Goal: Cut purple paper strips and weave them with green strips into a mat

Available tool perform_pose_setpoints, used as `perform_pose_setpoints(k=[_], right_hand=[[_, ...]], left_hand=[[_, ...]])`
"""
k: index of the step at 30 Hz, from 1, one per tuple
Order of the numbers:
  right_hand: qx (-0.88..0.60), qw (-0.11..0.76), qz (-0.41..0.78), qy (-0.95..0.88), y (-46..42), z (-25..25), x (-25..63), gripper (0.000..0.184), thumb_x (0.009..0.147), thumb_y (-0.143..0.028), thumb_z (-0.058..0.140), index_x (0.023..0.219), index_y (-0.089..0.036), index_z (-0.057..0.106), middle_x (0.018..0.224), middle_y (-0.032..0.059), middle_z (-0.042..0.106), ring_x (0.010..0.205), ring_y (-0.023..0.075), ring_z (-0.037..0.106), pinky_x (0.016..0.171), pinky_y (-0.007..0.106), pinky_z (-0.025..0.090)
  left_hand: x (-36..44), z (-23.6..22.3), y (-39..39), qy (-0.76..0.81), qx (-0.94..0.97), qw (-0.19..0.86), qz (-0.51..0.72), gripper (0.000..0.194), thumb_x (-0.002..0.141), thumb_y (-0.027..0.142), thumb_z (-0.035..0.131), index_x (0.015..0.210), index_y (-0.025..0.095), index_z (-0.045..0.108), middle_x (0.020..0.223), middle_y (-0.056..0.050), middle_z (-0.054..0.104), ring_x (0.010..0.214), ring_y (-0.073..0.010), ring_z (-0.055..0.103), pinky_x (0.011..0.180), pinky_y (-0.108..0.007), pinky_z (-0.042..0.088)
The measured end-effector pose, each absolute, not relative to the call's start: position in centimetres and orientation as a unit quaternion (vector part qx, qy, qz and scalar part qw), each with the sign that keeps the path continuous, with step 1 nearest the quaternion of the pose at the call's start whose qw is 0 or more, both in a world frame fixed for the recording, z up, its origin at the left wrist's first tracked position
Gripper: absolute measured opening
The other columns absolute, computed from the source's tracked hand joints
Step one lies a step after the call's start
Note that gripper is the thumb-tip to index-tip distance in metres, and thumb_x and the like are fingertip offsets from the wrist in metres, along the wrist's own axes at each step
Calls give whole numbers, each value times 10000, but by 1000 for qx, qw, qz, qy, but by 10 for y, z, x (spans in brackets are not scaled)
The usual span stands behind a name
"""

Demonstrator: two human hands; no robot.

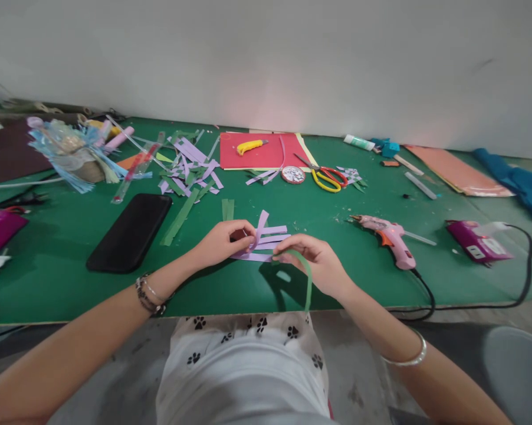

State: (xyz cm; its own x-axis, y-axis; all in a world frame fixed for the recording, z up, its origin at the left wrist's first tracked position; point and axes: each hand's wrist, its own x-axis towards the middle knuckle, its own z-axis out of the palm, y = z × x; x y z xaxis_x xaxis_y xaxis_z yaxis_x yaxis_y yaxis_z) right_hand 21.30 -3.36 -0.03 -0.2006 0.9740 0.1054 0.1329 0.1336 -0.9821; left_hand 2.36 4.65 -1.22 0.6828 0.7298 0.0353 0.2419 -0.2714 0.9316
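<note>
Several purple paper strips [272, 230] lie side by side on the green table between my hands. My left hand [231, 239] pinches one purple strip, whose end curls upward near the fingertips. In my right hand [312, 260], thumb and fingers close on a green paper strip [309, 283] that arches over and hangs toward the table's front edge. The right fingertips are beside the ends of the purple strips; whether they touch them I cannot tell. A short green piece of paper [227, 209] lies just beyond my left hand.
Left, a black phone [131, 233] lies near a heap of cut strips [190, 162]. Behind are a red sheet [235, 156], yellow cutter [250, 147] and scissors [325, 178]. Rightward lie a pink glue gun [392, 236], its cord, and a purple power box [476, 241].
</note>
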Motion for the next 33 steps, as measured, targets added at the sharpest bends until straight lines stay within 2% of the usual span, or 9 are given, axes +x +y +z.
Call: perform_pose_setpoints(k=[3, 6, 10, 13, 16, 21, 25, 29, 33], right_hand=[[-456, 404, 434, -663, -36, -4, 213, 94, 764, -246, 567, 820, -187, 612, 832, 33, 630, 762, 120, 608, 688, 272, 511], [-454, 322, 336, -760, -39, -4, 216, 116, 778, -166, 524, 844, -191, 615, 846, 38, 609, 754, 114, 573, 653, 251, 491], [-430, 204, 258, -841, -41, -1, 218, 224, 754, -97, 508, 946, -182, 588, 931, 61, 580, 866, 142, 549, 765, 295, 472], [-422, 160, 231, -862, -43, -2, 220, 267, 721, -62, 526, 965, -161, 574, 975, 77, 568, 905, 153, 542, 780, 287, 467], [-418, 149, 202, -873, -44, -4, 223, 251, 726, -37, 506, 939, -151, 571, 956, 73, 574, 867, 145, 551, 747, 260, 469], [-408, 138, 86, -899, -46, -7, 222, 184, 777, -40, 439, 782, -160, 580, 840, 47, 602, 738, 132, 552, 629, 229, 442], [-396, 150, 9, -906, -42, -11, 217, 198, 790, -59, 436, 723, -173, 583, 777, 24, 610, 691, 131, 522, 609, 230, 410], [-416, 166, 0, -894, -35, -18, 212, 208, 791, -59, 435, 725, -172, 598, 737, 22, 611, 685, 130, 522, 608, 226, 397], [-443, 160, 62, -880, -31, -15, 211, 167, 816, -150, 464, 761, -160, 621, 748, 36, 621, 709, 134, 542, 635, 230, 398]], left_hand=[[23, -11, 47, 320, 765, 505, 237, 178, 734, 333, 501, 698, 161, 526, 585, 35, 547, 513, -80, 510, 487, -176, 414], [21, -10, 48, 314, 766, 506, 240, 175, 731, 330, 502, 688, 163, 525, 582, 38, 538, 517, -79, 509, 496, -177, 416], [19, -11, 50, 309, 752, 528, 247, 158, 737, 318, 502, 701, 165, 513, 576, 44, 534, 528, -81, 520, 505, -179, 421], [18, -12, 50, 308, 744, 540, 245, 155, 742, 315, 501, 704, 165, 504, 564, 48, 526, 516, -78, 512, 493, -177, 414], [17, -13, 50, 305, 738, 549, 246, 155, 746, 313, 501, 705, 164, 499, 560, 50, 521, 510, -74, 504, 482, -171, 409], [17, -13, 50, 304, 727, 562, 252, 154, 744, 312, 497, 710, 162, 491, 553, 51, 511, 507, -71, 498, 474, -168, 409], [18, -14, 49, 301, 727, 563, 252, 151, 739, 308, 503, 709, 160, 492, 560, 54, 513, 510, -67, 500, 485, -166, 410], [18, -16, 49, 302, 723, 566, 258, 154, 734, 309, 511, 712, 158, 493, 561, 54, 516, 520, -68, 507, 498, -167, 413], [18, -16, 49, 303, 722, 567, 257, 158, 732, 313, 512, 714, 157, 494, 552, 51, 522, 517, -71, 510, 503, -173, 413]])
